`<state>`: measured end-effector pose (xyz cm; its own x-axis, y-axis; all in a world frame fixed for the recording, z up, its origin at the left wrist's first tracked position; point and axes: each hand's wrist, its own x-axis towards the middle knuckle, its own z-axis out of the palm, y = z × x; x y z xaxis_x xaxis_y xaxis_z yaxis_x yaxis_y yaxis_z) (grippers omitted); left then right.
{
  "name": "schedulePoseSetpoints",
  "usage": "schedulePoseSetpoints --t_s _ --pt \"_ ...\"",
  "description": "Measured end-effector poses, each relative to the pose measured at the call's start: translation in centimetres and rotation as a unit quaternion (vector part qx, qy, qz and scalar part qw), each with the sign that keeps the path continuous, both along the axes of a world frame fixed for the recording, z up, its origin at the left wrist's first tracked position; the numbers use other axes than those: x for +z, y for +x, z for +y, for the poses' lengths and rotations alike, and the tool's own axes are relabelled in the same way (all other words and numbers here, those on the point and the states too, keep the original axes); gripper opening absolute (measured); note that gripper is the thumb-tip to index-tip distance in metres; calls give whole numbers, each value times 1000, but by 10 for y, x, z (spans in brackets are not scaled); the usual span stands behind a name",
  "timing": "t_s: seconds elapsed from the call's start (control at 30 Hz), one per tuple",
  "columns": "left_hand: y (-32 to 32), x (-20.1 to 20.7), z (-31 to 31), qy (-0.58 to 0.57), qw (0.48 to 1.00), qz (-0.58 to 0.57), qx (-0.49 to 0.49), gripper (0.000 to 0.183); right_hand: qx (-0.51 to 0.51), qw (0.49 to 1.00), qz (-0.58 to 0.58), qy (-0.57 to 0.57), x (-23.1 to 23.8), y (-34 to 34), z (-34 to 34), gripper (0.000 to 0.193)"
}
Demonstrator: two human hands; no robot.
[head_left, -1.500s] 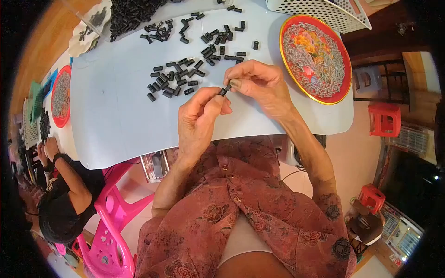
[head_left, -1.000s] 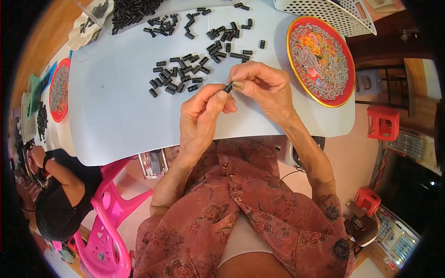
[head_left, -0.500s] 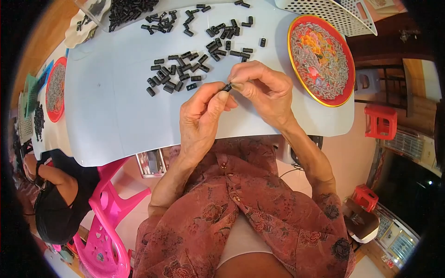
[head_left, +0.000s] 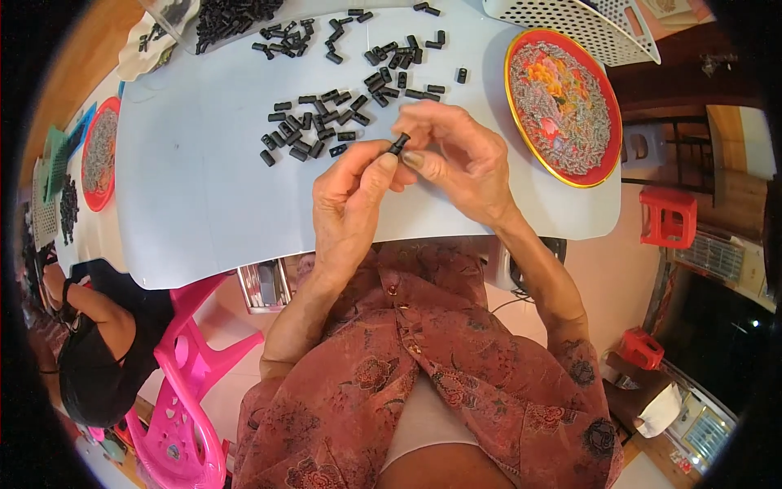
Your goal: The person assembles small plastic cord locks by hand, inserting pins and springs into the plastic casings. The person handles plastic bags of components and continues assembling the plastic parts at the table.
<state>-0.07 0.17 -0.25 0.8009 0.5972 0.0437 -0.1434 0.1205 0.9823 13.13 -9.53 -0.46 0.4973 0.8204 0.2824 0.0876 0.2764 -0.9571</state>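
Observation:
Above the near part of the table, my left hand (head_left: pixel 349 200) pinches a small black plastic cord lock (head_left: pixel 398 147) between thumb and forefinger. Its flared end sticks up past the fingertips. Just to the right is my right hand (head_left: pixel 472 167), with thumb and fingers apart around the piece's upper end; I see nothing held in it. Beyond my hands lie several loose black cord lock parts (head_left: pixel 298 130), short tubes with a hole through the side. A red, gold-rimmed round tray (head_left: pixel 601 174) on the right holds many small silvery springs (head_left: pixel 582 130).
The pale table (head_left: pixel 187 204) carries a clear bin of black parts (head_left: pixel 232 20) at the far left and a white perforated basket (head_left: pixel 570 20) at the far right. Left are another red tray (head_left: pixel 101 155), a pink chair (head_left: pixel 183 383) and a person in black (head_left: pixel 114 350).
My right thumb and fingers have come off the cord lock and spread apart. The piece now stands more upright in my left hand, showing its flared end.

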Motion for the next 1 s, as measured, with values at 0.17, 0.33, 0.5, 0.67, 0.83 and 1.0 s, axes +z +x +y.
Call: schedulePoseSetpoints --t_s 0.17,0.33,0.5,0.67,0.83,1.0 --pt "3 0 -1 -108 994 -23 18 19 -71 969 -233 -37 17 -4 4 47" --pt "5 0 -2 -118 993 -6 6 20 -126 957 -259 -15 8 -11 8 46" --pt "5 -3 3 -129 991 25 -22 21 -121 967 -223 -18 6 -9 3 44" --pt "8 -2 0 -151 988 -24 -25 20 -101 969 -224 -10 8 -5 2 42" --pt "5 -3 2 -89 996 -2 -16 21 -68 975 -210 -23 15 1 -1 34" --pt "7 -2 -1 -69 997 1 -23 22 -2 994 -96 -52 12 9 -2 21"
